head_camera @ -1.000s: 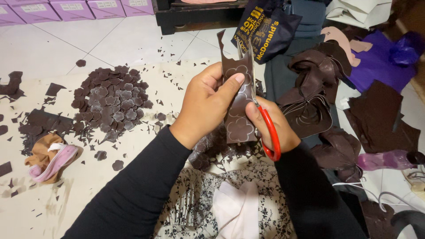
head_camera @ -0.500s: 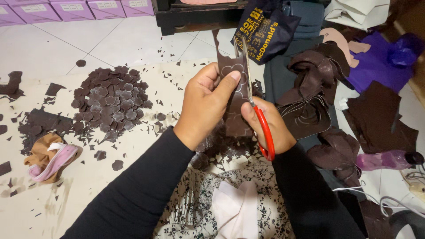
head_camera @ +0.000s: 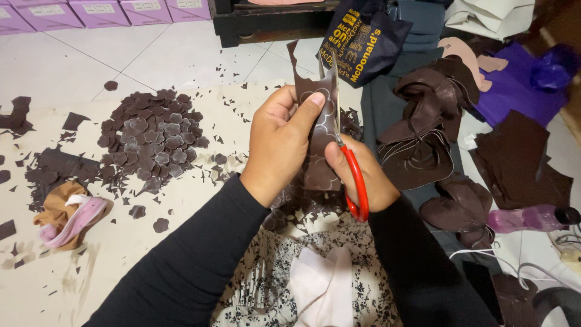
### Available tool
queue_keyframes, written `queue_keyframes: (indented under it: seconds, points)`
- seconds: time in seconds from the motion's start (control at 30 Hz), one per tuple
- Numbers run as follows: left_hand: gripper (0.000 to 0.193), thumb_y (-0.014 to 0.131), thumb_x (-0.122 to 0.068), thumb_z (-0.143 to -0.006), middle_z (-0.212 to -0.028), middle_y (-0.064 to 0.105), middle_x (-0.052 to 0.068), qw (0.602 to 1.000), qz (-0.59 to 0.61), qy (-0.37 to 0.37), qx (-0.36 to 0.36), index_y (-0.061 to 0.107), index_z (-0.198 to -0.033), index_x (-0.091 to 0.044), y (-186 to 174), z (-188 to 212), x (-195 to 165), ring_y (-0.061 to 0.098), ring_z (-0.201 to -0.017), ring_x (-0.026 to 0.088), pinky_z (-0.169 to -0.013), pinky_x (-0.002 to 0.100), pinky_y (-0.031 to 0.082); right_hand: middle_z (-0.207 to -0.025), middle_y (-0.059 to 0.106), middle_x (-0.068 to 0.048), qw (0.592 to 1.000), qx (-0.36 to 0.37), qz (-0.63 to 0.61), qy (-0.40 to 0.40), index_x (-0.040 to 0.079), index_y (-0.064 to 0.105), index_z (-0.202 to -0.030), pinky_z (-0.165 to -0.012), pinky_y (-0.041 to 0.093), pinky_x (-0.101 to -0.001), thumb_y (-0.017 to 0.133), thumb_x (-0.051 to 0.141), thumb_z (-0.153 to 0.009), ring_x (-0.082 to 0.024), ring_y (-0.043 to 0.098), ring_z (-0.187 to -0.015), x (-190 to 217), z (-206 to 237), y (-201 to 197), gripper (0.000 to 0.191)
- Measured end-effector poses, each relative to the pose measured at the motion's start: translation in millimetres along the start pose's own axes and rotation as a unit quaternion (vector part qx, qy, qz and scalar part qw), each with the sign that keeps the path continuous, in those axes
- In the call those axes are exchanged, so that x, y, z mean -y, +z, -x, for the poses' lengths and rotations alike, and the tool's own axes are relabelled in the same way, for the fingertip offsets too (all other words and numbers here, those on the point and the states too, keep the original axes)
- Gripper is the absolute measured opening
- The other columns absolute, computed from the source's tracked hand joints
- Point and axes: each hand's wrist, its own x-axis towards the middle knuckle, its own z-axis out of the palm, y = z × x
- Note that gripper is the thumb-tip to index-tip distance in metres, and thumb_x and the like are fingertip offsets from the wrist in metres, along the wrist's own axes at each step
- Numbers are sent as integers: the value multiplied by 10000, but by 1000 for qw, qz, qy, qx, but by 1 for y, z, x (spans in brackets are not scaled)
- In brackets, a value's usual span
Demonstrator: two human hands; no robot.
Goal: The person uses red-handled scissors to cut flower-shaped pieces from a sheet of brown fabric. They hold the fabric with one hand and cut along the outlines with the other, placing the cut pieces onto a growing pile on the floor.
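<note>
Left hand pinches a dark brown strip marked with flower outlines, held upright above the lap. Right hand, fingers closed through red-handled scissors, blades at the strip's edge. Cut flower pile on floor, left.
</note>
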Motion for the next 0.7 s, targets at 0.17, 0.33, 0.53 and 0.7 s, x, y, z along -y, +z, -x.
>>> queue_keyframes:
  seconds: [0.17, 0.33, 0.53, 0.7]
  points:
    - [121, 627, -108, -1047, -929, 692, 21, 1000, 13, 2, -12, 658, -1062, 8, 2, 1, 0, 615, -794, 53, -721, 222, 521, -947, 635, 6, 999, -41, 14, -5, -18, 633, -1228, -806, 483, -240, 432, 494, -1086, -62, 547, -897, -6, -1, 7, 568]
    - [132, 624, -112, -1048, -918, 687, 20, 1000, 9, -6, -26, 659, -1068, 13, 3, 3, -4, 608, -778, 49, -701, 213, 516, -1104, 662, -44, 1000, -1, -3, -11, -26, 591, -1305, -925, 484, -265, 415, 486, -1102, -93, 580, -1036, 1, 0, 5, 579]
    - [141, 629, -119, -1041, -920, 702, 30, 999, 19, -19, -25, 657, -1068, 17, 3, 3, -4, 624, -767, 49, -692, 211, 528, -1276, 656, -89, 998, 40, -38, -13, -34, 539, -1399, -1046, 465, -293, 411, 484, -1099, -132, 587, -1187, 9, 0, 2, 612]
    - [154, 639, -136, -1041, -881, 697, 28, 999, 7, -22, -23, 659, -1053, 17, -1, -1, -4, 610, -713, 48, -639, 216, 517, -1235, 661, -76, 999, 35, -23, -16, -31, 553, -1385, -1013, 469, -290, 408, 486, -1099, -122, 586, -1144, 7, 1, 2, 609]
